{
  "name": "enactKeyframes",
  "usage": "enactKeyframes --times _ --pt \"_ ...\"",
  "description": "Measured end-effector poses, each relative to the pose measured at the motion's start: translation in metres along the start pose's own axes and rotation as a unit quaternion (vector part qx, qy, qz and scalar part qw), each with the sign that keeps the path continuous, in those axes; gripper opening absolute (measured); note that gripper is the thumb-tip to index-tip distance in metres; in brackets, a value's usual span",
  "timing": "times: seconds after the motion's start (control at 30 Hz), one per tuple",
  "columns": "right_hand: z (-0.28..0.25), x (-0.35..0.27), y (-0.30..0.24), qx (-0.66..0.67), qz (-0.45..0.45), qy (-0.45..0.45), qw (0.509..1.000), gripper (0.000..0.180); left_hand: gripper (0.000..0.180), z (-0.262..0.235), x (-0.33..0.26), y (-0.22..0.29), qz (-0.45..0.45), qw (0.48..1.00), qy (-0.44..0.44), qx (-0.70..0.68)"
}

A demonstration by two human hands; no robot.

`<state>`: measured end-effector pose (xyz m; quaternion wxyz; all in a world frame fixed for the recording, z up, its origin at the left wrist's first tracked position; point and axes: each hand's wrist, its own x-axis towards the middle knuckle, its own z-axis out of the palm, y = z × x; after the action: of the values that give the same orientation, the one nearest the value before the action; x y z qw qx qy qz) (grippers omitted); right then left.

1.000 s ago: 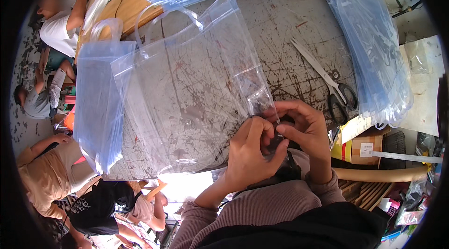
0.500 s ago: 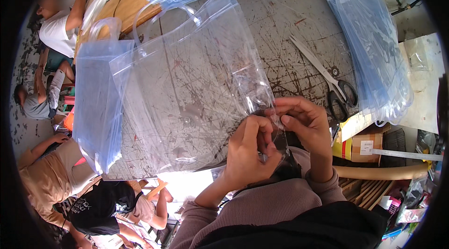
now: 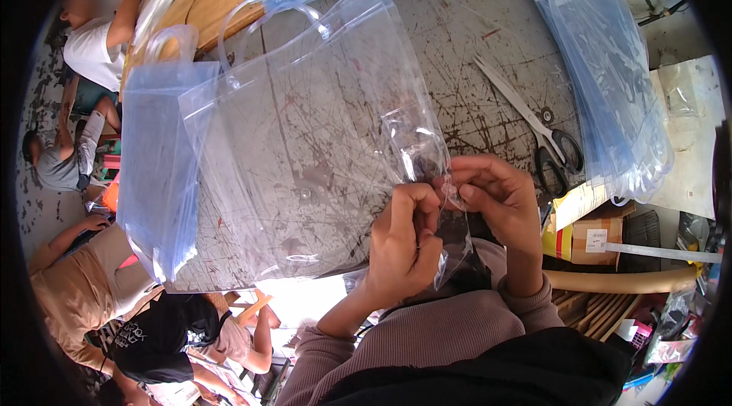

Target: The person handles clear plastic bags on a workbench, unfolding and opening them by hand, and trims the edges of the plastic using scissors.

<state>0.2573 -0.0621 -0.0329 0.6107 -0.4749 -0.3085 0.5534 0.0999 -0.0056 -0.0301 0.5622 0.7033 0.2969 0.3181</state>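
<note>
Clear bag [image 3: 293, 124], on scratched table [image 3: 450, 32]: pinched at near right corner in left hand [image 3: 400, 242] and right hand [image 3: 505, 196], with fingertips closed; apparently being worked along one edge, probably needing steady tension next.

Black fabric T-shirt [image 3: 169, 330] on a person at lower left: white lettering [image 3: 130, 339] in short slanting rows, too small to make out surely.
Brown cardboard box [image 3: 597, 260] at right: white rectangular sticker [image 3: 595, 240] with tiny dark print, blurred past reading.
Pale yellow paper sheet [image 3: 581, 207] beside that box: faint dark marks, possibly print, unreadable.
</note>
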Motion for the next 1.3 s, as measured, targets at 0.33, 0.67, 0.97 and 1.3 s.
enactKeyframes --times 0.33,0.67,0.97,1.3 --pt "0.010 -0.003 -0.004 -0.087 -0.013 0.063 0.994 0.031 0.030 0.004 -0.001 -0.003 0.001 0.999 0.034 -0.018" --pt "0.016 -0.043 -0.019 -0.505 -0.064 0.054 0.859 0.031 0.026 0.003 0.001 -0.005 0.041 0.997 0.048 0.034" --pt "0.010 -0.055 -0.016 -0.332 0.105 0.062 0.935 0.017 0.027 0.003 0.003 0.003 0.013 0.999 0.043 0.025" --pt "0.001 -0.060 -0.009 -0.096 0.196 0.064 0.974 0.014 0.027 0.003 0.003 0.004 0.005 0.999 0.043 0.033"
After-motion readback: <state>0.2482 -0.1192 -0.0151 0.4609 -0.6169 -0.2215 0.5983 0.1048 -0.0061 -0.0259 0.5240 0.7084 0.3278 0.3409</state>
